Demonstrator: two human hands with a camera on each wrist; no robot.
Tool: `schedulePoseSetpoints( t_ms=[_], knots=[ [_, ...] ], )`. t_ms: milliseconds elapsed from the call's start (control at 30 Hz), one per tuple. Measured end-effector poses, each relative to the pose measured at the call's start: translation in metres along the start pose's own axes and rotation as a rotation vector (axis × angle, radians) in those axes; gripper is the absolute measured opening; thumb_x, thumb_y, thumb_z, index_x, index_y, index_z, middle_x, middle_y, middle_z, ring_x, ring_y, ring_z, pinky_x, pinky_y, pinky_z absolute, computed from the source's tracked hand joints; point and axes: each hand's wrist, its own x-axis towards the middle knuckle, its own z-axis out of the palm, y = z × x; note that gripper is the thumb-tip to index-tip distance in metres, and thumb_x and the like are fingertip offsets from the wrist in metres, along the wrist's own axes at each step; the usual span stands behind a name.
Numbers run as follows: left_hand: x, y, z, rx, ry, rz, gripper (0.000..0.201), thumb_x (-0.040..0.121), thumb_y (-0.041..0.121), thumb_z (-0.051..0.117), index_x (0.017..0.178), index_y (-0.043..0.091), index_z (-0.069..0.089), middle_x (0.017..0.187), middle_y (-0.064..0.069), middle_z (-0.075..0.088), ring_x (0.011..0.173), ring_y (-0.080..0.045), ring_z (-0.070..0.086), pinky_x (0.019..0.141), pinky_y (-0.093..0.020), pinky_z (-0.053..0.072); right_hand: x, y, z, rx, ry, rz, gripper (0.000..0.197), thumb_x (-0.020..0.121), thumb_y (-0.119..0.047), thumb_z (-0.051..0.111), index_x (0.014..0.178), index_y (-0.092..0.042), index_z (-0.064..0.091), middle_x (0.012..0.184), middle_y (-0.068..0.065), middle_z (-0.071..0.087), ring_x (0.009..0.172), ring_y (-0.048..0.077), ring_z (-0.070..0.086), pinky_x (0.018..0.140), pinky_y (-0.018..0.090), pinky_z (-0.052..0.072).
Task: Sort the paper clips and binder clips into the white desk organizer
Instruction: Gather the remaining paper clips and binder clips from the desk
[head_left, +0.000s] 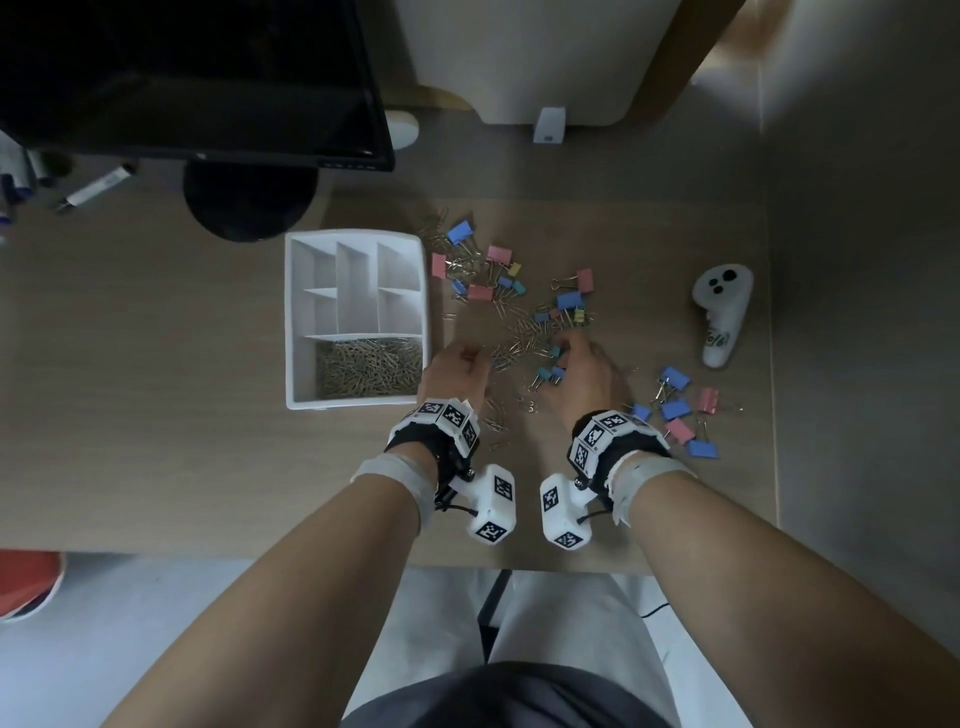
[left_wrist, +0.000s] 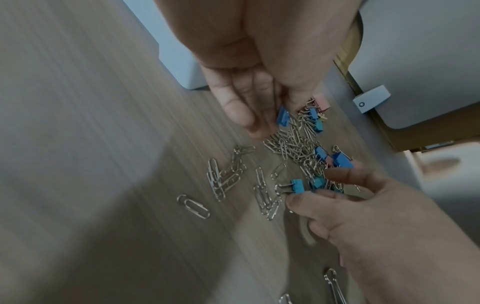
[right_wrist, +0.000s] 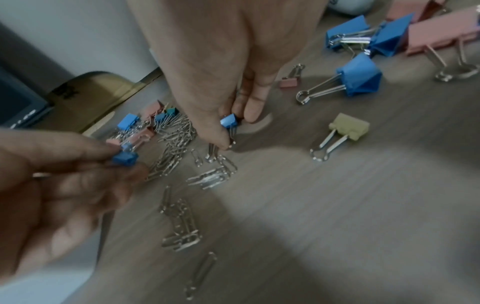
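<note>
The white desk organizer (head_left: 292, 312) stands left of a mixed pile; its front compartment holds a heap of paper clips (head_left: 369, 366), the other compartments look bare. Loose silver paper clips (head_left: 519, 332) and coloured binder clips (head_left: 480, 270) lie scattered to its right. My left hand (head_left: 470, 357) hovers at the pile's near edge and pinches a small blue binder clip (left_wrist: 281, 116) between thumb and fingers. My right hand (head_left: 563, 353), close beside it, pinches another small blue binder clip (right_wrist: 228, 121) just above the table. More paper clips (right_wrist: 182, 226) lie between the hands.
A group of larger blue and pink binder clips (head_left: 675, 410) lies right of my right wrist. A white controller (head_left: 722, 312) rests at the far right. A monitor (head_left: 208, 78) and its round base (head_left: 249, 202) stand behind the organizer, markers (head_left: 93, 187) to their left.
</note>
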Motion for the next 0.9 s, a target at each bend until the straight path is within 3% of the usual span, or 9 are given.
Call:
schedulePoseSetpoints(
  t_ms=[100, 200, 333, 400, 500, 600, 667, 767, 900],
  knots=[
    [-0.001, -0.006, 0.000, -0.052, 0.008, -0.009, 0.042, 0.067, 0.063, 0.046, 0.082, 0.028, 0.065, 0.069, 0.000, 0.071, 0.066, -0.029, 0.070, 0.064, -0.046, 0.060, 0.000, -0.001, 0.003, 0.083, 0.006, 0.080, 0.043, 0.075, -0.013, 0.079, 0.110, -0.026, 0.059, 0.104, 0.001, 0.066, 0.095, 0.021, 0.063, 0.082, 0.032, 0.051],
    [-0.004, -0.010, 0.002, -0.088, -0.010, -0.011, 0.032, 0.067, 0.057, 0.050, 0.074, 0.029, 0.063, 0.066, 0.001, 0.070, 0.066, -0.030, 0.070, 0.064, -0.048, 0.060, -0.004, 0.003, 0.005, 0.198, 0.054, 0.116, 0.037, 0.069, -0.008, 0.080, 0.100, -0.021, 0.065, 0.094, 0.004, 0.068, 0.089, 0.025, 0.064, 0.082, 0.037, 0.053],
    [-0.007, -0.008, 0.002, -0.094, -0.039, -0.004, 0.028, 0.071, 0.049, 0.054, 0.080, 0.026, 0.067, 0.072, -0.010, 0.070, 0.073, -0.036, 0.069, 0.067, -0.052, 0.059, -0.012, 0.003, 0.004, 0.168, 0.065, -0.006, 0.033, 0.069, -0.005, 0.078, 0.096, -0.021, 0.067, 0.081, -0.004, 0.062, 0.082, 0.023, 0.063, 0.084, 0.042, 0.052],
    [-0.007, -0.009, 0.002, -0.059, -0.074, 0.021, 0.029, 0.073, 0.043, 0.051, 0.091, 0.027, 0.069, 0.082, -0.010, 0.072, 0.079, -0.034, 0.070, 0.073, -0.049, 0.059, -0.013, 0.003, 0.005, 0.092, 0.045, -0.071, 0.039, 0.071, -0.007, 0.078, 0.105, -0.023, 0.066, 0.090, -0.002, 0.064, 0.087, 0.024, 0.064, 0.085, 0.038, 0.051],
    [-0.005, -0.016, 0.000, -0.068, -0.094, 0.025, 0.021, 0.069, 0.044, 0.051, 0.082, 0.048, 0.066, 0.078, -0.003, 0.073, 0.074, -0.029, 0.071, 0.069, -0.046, 0.060, -0.013, 0.004, 0.004, 0.072, 0.055, -0.089, 0.048, 0.076, -0.002, 0.071, 0.119, -0.024, 0.065, 0.113, 0.008, 0.062, 0.099, 0.027, 0.062, 0.085, 0.031, 0.048],
    [0.002, -0.027, 0.006, -0.083, -0.081, -0.019, 0.027, 0.062, 0.050, 0.051, 0.082, 0.041, 0.066, 0.079, -0.004, 0.073, 0.077, -0.031, 0.072, 0.071, -0.048, 0.060, -0.013, 0.000, -0.001, 0.133, 0.149, -0.075, 0.049, 0.079, 0.002, 0.069, 0.123, -0.020, 0.065, 0.125, 0.010, 0.055, 0.098, 0.022, 0.061, 0.089, 0.034, 0.051],
    [0.006, -0.031, 0.009, -0.109, -0.083, -0.039, 0.032, 0.059, 0.050, 0.050, 0.083, 0.037, 0.066, 0.080, -0.006, 0.073, 0.078, -0.033, 0.071, 0.073, -0.050, 0.060, -0.013, -0.001, -0.004, 0.086, 0.086, -0.100, 0.046, 0.081, 0.001, 0.070, 0.121, -0.021, 0.065, 0.126, 0.009, 0.050, 0.092, 0.019, 0.060, 0.085, 0.036, 0.054],
    [0.000, -0.019, 0.006, -0.121, -0.113, -0.057, 0.025, 0.059, 0.047, 0.052, 0.078, 0.044, 0.067, 0.075, -0.004, 0.073, 0.077, -0.032, 0.071, 0.072, -0.049, 0.060, -0.012, 0.003, -0.004, -0.063, -0.060, -0.153, 0.040, 0.084, -0.001, 0.067, 0.118, -0.022, 0.068, 0.125, 0.010, 0.048, 0.098, 0.028, 0.061, 0.084, 0.035, 0.052],
    [-0.001, -0.013, 0.005, -0.108, -0.111, -0.060, 0.024, 0.059, 0.049, 0.055, 0.077, 0.040, 0.069, 0.070, -0.002, 0.072, 0.077, -0.032, 0.071, 0.069, -0.049, 0.060, -0.002, 0.008, -0.003, -0.226, -0.091, -0.211, 0.018, 0.094, -0.018, 0.056, 0.101, -0.023, 0.071, 0.117, 0.000, 0.052, 0.095, 0.020, 0.055, 0.073, 0.027, 0.037]
  ],
)
